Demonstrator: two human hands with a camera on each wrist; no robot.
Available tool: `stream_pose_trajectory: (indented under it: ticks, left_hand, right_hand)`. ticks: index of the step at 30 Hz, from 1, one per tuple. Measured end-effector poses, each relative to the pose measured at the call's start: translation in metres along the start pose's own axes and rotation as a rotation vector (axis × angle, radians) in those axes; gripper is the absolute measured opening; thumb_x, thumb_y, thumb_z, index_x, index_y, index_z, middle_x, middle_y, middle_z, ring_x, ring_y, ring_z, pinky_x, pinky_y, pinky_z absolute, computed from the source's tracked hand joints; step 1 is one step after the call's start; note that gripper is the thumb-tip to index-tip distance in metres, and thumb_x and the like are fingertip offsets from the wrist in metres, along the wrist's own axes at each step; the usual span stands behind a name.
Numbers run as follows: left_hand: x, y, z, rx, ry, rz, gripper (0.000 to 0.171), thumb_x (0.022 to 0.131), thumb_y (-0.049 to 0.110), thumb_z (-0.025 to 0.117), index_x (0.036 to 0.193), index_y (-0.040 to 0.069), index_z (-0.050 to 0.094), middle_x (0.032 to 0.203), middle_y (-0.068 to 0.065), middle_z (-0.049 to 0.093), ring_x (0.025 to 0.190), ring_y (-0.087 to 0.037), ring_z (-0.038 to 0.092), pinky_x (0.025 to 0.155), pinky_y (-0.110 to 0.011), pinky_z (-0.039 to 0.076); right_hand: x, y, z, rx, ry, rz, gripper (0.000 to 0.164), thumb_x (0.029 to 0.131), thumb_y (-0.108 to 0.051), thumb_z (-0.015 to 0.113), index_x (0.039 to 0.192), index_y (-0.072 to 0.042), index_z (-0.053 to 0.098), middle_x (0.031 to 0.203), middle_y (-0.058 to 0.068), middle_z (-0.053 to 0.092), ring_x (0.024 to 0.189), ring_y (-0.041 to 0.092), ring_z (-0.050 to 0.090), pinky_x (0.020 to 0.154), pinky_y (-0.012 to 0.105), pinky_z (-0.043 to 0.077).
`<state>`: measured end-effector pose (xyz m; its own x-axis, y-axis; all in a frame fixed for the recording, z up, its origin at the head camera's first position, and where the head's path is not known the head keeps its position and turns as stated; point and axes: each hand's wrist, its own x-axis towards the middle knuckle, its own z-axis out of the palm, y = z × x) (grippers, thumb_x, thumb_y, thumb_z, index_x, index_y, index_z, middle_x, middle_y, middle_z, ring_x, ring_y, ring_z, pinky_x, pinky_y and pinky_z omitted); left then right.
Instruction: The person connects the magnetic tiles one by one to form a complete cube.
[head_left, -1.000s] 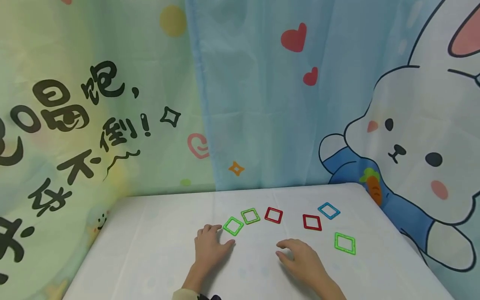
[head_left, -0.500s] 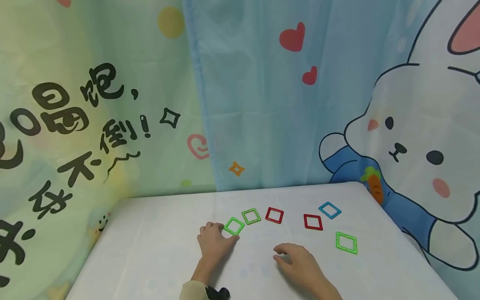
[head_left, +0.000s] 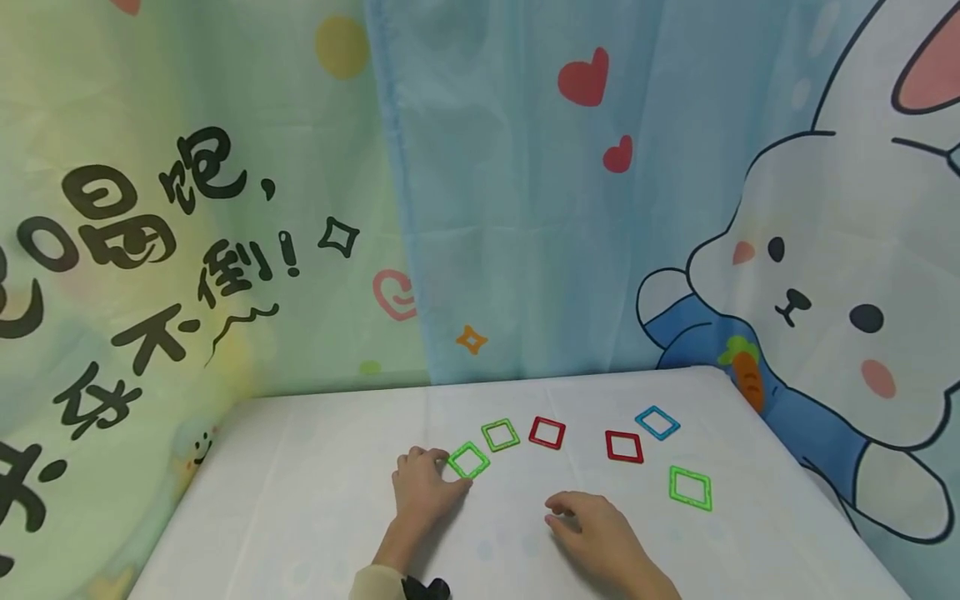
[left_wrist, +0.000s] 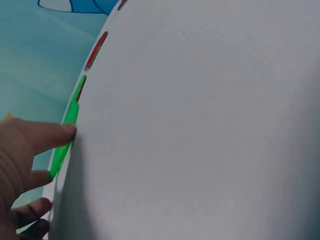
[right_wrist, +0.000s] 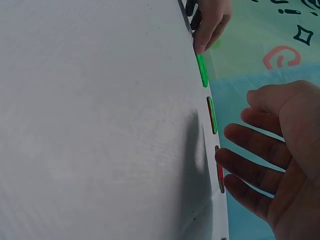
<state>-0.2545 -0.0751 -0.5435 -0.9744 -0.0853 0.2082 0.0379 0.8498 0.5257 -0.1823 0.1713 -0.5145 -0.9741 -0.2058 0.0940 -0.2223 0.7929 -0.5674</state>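
From the head view, your left hand (head_left: 423, 487) pinches the green frame (head_left: 480, 452), thumb at its near corner and index finger at its left corner; the frame lies just beyond your hand, toward its right. Your right hand (head_left: 596, 529) is over the near part of the white table (head_left: 315, 500), fingers loosely bent, holding nothing. The second green frame (head_left: 506, 447) is just past the pinched one, then a red frame (head_left: 544, 443). Off to your right are another red frame (head_left: 626, 460), the blue frame (head_left: 671, 432) and the third green frame (head_left: 690, 503), all apart from your hands.

In your left wrist view, the pinched frame shows nearly edge-on, your thumb across it and a fingertip at its lower end; red pieces line up beyond it.

In your right wrist view, your right fingers are spread loosely with nothing between them. The pinched frame is up at your left fingertips; your right fingers overlap a red edge in sight, but you can't judge contact here.
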Motion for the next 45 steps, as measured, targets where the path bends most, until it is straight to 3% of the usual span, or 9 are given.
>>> stream_pose_trajectory:
  ticks: [8,14,24,29,35,45]
  left_hand:
    - [-0.008,-0.018,-0.011,-0.048,-0.154,0.138,0.05,0.064,0.042,0.086,0.103,0.013,0.073,0.093,-0.003,0.051,0.087,-0.021,0.044,0.078,-0.043,0.041]
    - [-0.016,-0.028,-0.019,-0.108,-0.229,0.201,0.051,0.065,0.04,0.087,0.106,0.012,0.072,0.096,-0.002,0.048,0.088,-0.019,0.042,0.078,-0.039,0.041]
    - [-0.035,-0.026,-0.028,-0.123,-0.345,0.231,0.053,0.069,0.044,0.084,0.112,0.016,0.07,0.1,0.0,0.046,0.092,-0.018,0.04,0.081,-0.039,0.042]
    - [-0.044,-0.025,-0.03,-0.11,-0.371,0.208,0.053,0.069,0.044,0.085,0.112,0.017,0.07,0.102,0.0,0.046,0.092,-0.019,0.04,0.081,-0.04,0.042]
    - [-0.048,-0.021,-0.03,-0.09,-0.385,0.21,0.054,0.069,0.042,0.085,0.114,0.017,0.07,0.107,-0.002,0.049,0.095,-0.02,0.041,0.083,-0.042,0.043]
    - [-0.055,-0.019,-0.034,-0.08,-0.385,0.211,0.055,0.069,0.041,0.086,0.114,0.014,0.069,0.111,-0.004,0.05,0.102,-0.025,0.042,0.088,-0.048,0.041]
  right_hand:
    - [0.004,0.0,-0.004,-0.011,-0.01,-0.025,0.013,0.085,-0.018,0.075,0.098,-0.016,0.073,0.087,-0.012,0.067,0.083,0.01,0.062,0.078,0.039,0.052]
    - [0.009,-0.002,-0.011,0.001,-0.051,0.021,0.015,0.085,-0.019,0.075,0.1,-0.016,0.073,0.088,-0.01,0.067,0.085,0.013,0.061,0.08,0.041,0.052]
    - [0.003,0.005,-0.019,0.011,-0.083,0.089,0.016,0.086,-0.021,0.075,0.101,-0.016,0.072,0.09,-0.01,0.066,0.085,0.012,0.059,0.083,0.043,0.051]
    - [-0.007,0.012,-0.025,0.003,-0.056,0.121,0.013,0.085,-0.018,0.075,0.098,-0.016,0.072,0.084,-0.011,0.064,0.079,0.01,0.057,0.079,0.039,0.051]
    - [-0.017,0.037,-0.049,-0.023,-0.013,0.188,0.02,0.087,-0.019,0.074,0.105,-0.012,0.071,0.08,-0.007,0.059,0.077,0.015,0.052,0.073,0.037,0.049]
    - [-0.03,0.108,-0.102,0.003,0.137,0.262,0.032,0.085,-0.015,0.074,0.109,0.005,0.066,0.091,0.009,0.063,0.075,0.021,0.051,0.061,0.033,0.043]
